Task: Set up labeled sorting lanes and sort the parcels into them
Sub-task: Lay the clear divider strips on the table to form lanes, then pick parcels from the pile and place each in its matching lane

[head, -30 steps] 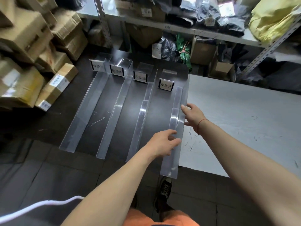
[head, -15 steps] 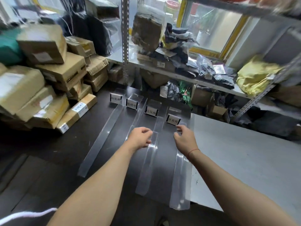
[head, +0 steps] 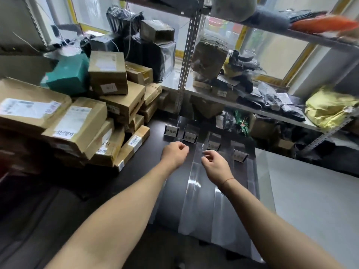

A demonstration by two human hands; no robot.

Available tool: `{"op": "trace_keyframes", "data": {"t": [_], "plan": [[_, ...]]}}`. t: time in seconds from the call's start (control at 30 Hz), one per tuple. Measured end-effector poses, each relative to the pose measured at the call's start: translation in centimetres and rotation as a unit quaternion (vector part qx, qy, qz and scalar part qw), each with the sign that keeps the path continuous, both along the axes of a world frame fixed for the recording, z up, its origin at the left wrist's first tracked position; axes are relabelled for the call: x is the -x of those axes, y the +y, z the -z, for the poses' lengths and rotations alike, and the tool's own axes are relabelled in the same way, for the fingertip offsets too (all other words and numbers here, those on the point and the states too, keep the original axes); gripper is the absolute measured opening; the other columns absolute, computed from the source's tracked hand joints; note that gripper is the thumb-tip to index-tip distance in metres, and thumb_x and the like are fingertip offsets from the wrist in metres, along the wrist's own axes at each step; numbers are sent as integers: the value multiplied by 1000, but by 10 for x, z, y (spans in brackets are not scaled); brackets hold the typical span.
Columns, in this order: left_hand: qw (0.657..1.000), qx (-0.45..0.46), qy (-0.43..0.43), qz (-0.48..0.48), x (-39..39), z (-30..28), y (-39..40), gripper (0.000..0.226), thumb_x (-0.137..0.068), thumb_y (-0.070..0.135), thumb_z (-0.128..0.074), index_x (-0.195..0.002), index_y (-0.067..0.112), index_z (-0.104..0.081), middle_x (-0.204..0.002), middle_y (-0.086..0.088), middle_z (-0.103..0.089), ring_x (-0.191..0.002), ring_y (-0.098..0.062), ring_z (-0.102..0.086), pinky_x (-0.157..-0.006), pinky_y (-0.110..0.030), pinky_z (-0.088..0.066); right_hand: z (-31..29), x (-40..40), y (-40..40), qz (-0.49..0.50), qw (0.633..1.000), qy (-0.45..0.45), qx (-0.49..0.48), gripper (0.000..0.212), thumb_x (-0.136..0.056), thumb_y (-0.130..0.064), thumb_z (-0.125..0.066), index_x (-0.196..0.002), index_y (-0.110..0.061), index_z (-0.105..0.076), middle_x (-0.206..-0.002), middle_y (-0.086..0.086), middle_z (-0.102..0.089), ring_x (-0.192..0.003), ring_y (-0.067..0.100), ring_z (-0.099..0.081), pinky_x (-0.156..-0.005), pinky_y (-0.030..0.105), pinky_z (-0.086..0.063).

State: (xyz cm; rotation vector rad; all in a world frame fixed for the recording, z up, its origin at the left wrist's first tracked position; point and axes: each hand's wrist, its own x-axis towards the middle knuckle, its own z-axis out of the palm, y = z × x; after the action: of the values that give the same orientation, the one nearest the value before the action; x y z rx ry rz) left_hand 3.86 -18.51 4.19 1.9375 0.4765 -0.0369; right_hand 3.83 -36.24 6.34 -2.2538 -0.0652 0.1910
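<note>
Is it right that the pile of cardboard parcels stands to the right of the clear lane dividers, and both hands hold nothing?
Not quite. The head view shows the cardboard parcels left of the clear lane dividers. The left hand and right hand indeed hold nothing.

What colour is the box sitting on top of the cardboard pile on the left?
Teal green box, seen in the head view.

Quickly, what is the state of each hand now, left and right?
Left hand: fingers loosely curled, holding nothing, above the dark table.
Right hand: fingers loosely curled, holding nothing, above the clear lane dividers.
</note>
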Motion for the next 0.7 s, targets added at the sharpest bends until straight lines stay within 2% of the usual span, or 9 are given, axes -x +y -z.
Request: {"op": "trace_keyframes", "data": {"t": [0.17,0.27,0.37,0.5,0.6,0.7], "plan": [[994,-102,-13,37,-6,-15,39,20,-97,40,-58,-96,29,-76,-91,8,-75,-93,-19,-71,-91,-45,-61,2,-14,27,6,1000,17,-11,31,-101,-23,-59,-129,-18,-69,-113,-2,-71,-105,16,-65,-90,25,-45],[988,-144,-25,58,-4,-30,59,22,-99,33,-59,-106,23,-78,-93,5,-74,-94,-20,-71,-92,-42,-59,4,-26,43,3,999,26,-23,31,-101,-24,-59,-129,-19,-69,-116,-3,-71,-108,16,-65,-94,27,-48],[978,-190,-43,69,4,-40,92,21,-100,36,-62,-109,26,-78,-93,13,-66,-95,-16,-69,-93,-37,-58,6,-34,65,-14,999,24,-33,30,-101,-24,-60,-128,-18,-70,-117,-2,-73,-110,16,-66,-100,31,-51],[977,-200,-45,51,24,-57,143,19,-99,34,-66,-112,30,-79,-100,10,-77,-95,-11,-71,-90,-28,-54,5,-32,97,-32,997,33,-59,27,-101,-25,-60,-125,-21,-71,-111,-4,-74,-104,16,-69,-101,39,-56],[976,-203,-51,57,40,-72,180,22,-101,38,-66,-119,31,-76,-107,14,-76,-99,-6,-70,-90,-28,-55,3,-33,127,-36,994,41,-89,23,-97,-30,-61,-118,-29,-72,-104,-8,-76,-100,15,-72,-97,47,-59],[971,-218,-77,68,50,-90,215,24,-103,36,-64,-124,30,-74,-109,12,-74,-98,-3,-67,-88,-24,-56,-4,-37,164,-36,992,35,-113,27,-95,-34,-61,-118,-28,-73,-102,-7,-76,-98,15,-73,-93,47,-61]]}}
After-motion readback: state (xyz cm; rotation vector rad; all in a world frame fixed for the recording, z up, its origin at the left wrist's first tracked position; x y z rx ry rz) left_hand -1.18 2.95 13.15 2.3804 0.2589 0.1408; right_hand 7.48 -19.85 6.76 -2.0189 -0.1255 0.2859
